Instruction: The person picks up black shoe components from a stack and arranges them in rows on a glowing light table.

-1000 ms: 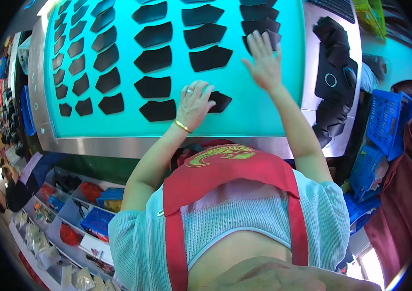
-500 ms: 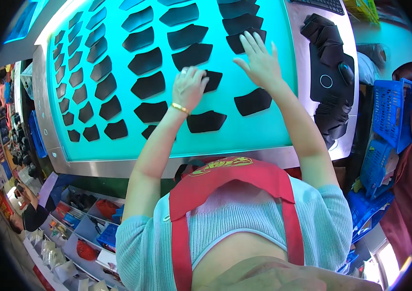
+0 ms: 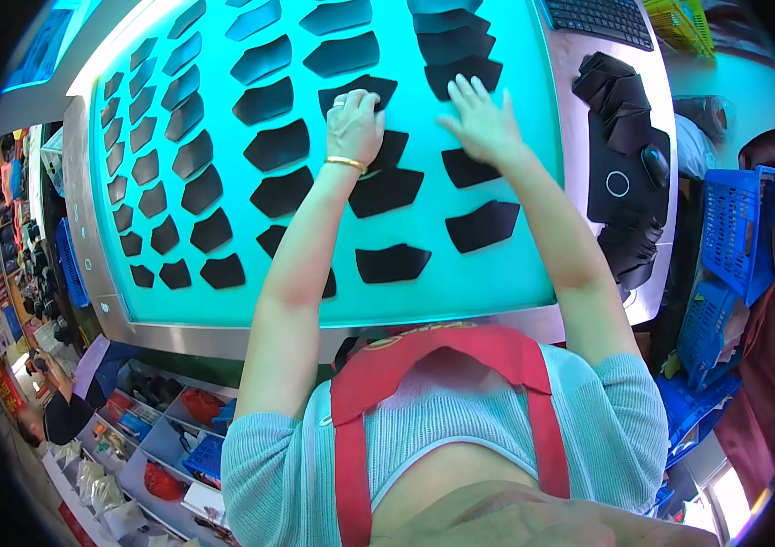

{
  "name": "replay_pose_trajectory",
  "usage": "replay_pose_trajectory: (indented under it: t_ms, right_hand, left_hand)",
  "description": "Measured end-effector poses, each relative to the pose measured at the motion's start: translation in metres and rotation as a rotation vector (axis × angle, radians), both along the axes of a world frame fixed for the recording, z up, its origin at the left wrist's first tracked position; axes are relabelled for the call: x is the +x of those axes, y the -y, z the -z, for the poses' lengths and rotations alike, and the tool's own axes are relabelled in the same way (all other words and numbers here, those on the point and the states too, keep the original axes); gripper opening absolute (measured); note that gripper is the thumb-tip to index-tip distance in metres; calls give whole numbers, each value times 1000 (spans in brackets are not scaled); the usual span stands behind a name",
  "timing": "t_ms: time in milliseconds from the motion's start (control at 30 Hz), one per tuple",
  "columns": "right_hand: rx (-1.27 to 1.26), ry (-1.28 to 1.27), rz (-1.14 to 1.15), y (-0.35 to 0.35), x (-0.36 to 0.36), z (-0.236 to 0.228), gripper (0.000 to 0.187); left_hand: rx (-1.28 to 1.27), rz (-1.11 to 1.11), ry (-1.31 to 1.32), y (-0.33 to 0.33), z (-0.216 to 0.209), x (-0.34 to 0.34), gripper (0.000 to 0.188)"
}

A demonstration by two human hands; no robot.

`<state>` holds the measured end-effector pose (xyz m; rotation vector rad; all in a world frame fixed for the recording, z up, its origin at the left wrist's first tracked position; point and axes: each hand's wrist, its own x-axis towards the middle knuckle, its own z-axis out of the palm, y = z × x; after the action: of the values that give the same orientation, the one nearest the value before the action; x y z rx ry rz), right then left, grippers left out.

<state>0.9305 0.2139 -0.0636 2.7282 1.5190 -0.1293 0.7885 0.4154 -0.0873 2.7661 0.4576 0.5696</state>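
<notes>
Dark, flat, angular cut pieces that look like leather lie in columns on a glowing turquoise table top [image 3: 405, 305]. My left hand [image 3: 355, 128] has its fingers bent and close together on the near edge of one dark cut piece [image 3: 376, 88]. Another piece [image 3: 385, 193] lies beside its wrist, partly overlapping the one above. My right hand [image 3: 486, 128] is spread out, fingertips at the near edge of a dark piece [image 3: 460, 77]. Beneath its wrist is a further piece [image 3: 467, 168], and a separate one [image 3: 483, 226] lies nearer to me.
On the right ledge are a keyboard [image 3: 599, 20], stacked dark pieces [image 3: 620, 100], a mouse [image 3: 654, 164] and more fanned pieces [image 3: 629, 242]. Blue baskets [image 3: 733, 223] stand beyond it. Left behind me are divided bins [image 3: 155, 447] and another person [image 3: 64, 401].
My view has shifted, so the table sits lower. My left hand has moved to a farther piece. Near my right hand, one piece has slid toward me, and the hand touches the piece beyond.
</notes>
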Motion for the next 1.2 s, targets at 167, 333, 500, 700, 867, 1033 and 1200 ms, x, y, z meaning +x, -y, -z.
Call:
replay_pose_trajectory:
  t_ms: [167,333,500,700,867,1033,1200]
  right_hand:
    - [-236,-143,58,27,-33,-24,81]
    - [169,92,45,-47,44,-15,73]
    - [-233,-156,22,-40,31,-12,83]
    - [-50,23,-39,-112,155,-19,50]
    - [-186,43,-141,-145,191,0,46]
    - [79,-16,1,-183,257,9,52]
    - [-77,121,-164,-192,251,24,53]
  left_hand:
    - [-58,85,-68,10,-5,-13,16]
    - [-24,117,59,8,-23,35,11]
    - [-103,143,50,12,-20,57,12]
    - [-135,266,124,33,-6,107,21]
    - [-152,223,13,40,2,110,21]
    - [-240,253,50,51,-25,92,26]
    - [-354,287,52,57,-47,11,33]
